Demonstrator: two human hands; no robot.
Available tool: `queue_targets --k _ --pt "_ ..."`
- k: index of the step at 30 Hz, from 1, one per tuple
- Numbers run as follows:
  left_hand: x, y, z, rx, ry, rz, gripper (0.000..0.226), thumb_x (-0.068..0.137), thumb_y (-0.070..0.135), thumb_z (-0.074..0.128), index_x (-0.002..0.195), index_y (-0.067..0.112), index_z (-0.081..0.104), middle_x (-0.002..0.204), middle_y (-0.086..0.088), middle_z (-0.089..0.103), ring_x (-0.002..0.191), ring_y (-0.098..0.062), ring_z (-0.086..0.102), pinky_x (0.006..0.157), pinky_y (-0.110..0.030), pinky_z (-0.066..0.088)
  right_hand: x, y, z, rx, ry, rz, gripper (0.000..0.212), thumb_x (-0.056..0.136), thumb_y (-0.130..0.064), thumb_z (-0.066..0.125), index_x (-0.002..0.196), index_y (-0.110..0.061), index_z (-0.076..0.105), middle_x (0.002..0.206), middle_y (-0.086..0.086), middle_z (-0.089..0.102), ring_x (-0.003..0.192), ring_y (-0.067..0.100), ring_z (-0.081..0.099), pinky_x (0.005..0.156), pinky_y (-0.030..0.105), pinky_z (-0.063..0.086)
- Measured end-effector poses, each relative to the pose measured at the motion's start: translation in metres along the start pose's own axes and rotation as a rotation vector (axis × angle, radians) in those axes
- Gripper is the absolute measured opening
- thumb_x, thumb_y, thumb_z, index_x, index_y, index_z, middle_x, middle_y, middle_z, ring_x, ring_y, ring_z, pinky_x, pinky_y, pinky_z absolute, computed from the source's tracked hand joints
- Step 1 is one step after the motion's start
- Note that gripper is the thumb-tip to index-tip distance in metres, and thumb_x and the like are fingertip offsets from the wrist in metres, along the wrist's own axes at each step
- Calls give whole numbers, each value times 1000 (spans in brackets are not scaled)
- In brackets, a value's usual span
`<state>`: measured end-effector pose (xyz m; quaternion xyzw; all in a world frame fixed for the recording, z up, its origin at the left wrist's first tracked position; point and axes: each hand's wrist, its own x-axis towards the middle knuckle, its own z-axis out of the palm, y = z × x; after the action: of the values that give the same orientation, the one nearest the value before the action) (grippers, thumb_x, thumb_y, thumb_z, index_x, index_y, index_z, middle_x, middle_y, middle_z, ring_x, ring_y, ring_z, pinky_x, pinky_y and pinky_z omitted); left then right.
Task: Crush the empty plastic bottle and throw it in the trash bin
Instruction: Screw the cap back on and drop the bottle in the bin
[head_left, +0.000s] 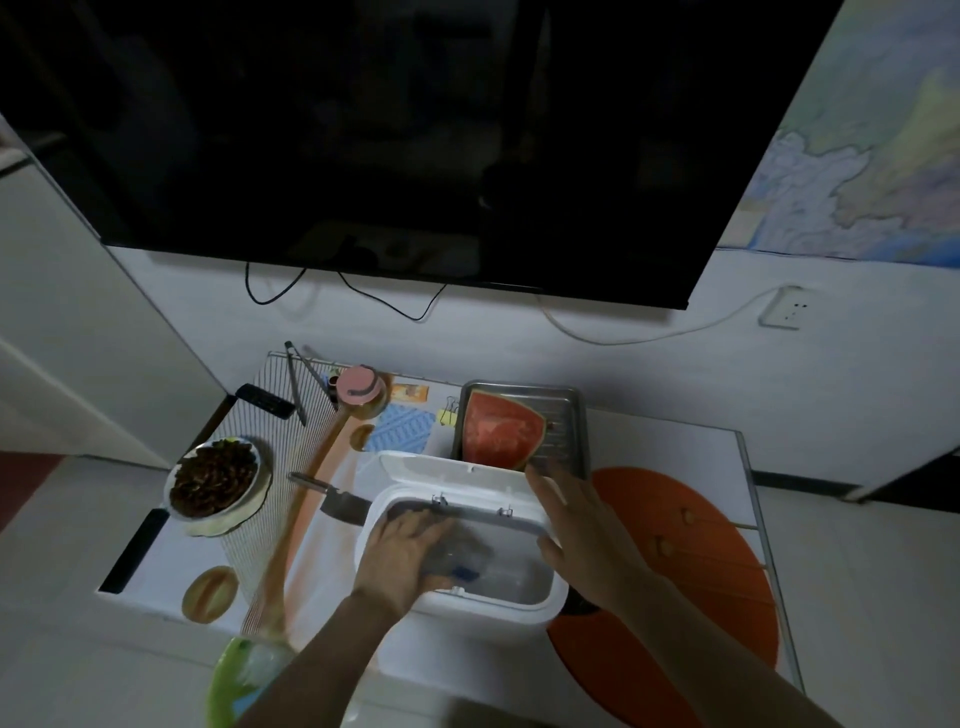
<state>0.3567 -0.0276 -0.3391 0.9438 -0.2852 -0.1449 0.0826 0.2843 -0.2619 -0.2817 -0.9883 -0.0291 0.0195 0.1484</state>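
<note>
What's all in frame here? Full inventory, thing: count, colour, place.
trash bin: 1, white, lid open, centre front
plastic bottle: 1, clear, blue cap, inside bin
watermelon: 1 piece, red, in tray
tray: 1, metal, behind bin
bowl: 1, white, dark food, left
knife: 1, left of bin
jar: 1, pink lid, back
TV: 1, black, wall
left hand: in bin, on bottle
right hand: at bin's right rim, fingers spread

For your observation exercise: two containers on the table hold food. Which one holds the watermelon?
The metal tray at the back, behind the white bin, holds the watermelon. The other, a round bowl on the left, holds small dark pieces.
</note>
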Motion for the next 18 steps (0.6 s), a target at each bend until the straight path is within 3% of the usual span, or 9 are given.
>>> queue_targets --k 6,10,13,18 --pt "-26 8 -1 -10 152 -13 70 82 50 60 141 27 31 150 -11 30 138 -33 25 110 -53 18 -2 -1 4 8 -7 12 78 89 -32 60 147 -25 9 158 6 16 142 25 23 111 39 35" --pt "-51 11 -16 44 205 -112 64 87 60 26 133 20 48 140 -15 47 125 -38 46 97 -58 38 -5 -4 4 21 -6 25 76 89 -33 59 147 -26 9 158 4 17 142 23 24 111 35 35" --pt "-67 6 -32 -21 278 -206 70 92 58 8 135 17 45 138 -17 49 126 -37 45 100 -55 38 -10 -9 3 51 6 29 73 89 -32 59 146 -26 14 156 3 23 139 20 28 110 34 37" --pt "-65 5 -55 36 360 -143 59 91 48 26 142 20 29 147 -18 36 133 -35 35 110 -54 28 -28 -20 5 102 36 -9 66 86 -30 62 142 -25 27 148 1 38 133 16 39 107 35 40"
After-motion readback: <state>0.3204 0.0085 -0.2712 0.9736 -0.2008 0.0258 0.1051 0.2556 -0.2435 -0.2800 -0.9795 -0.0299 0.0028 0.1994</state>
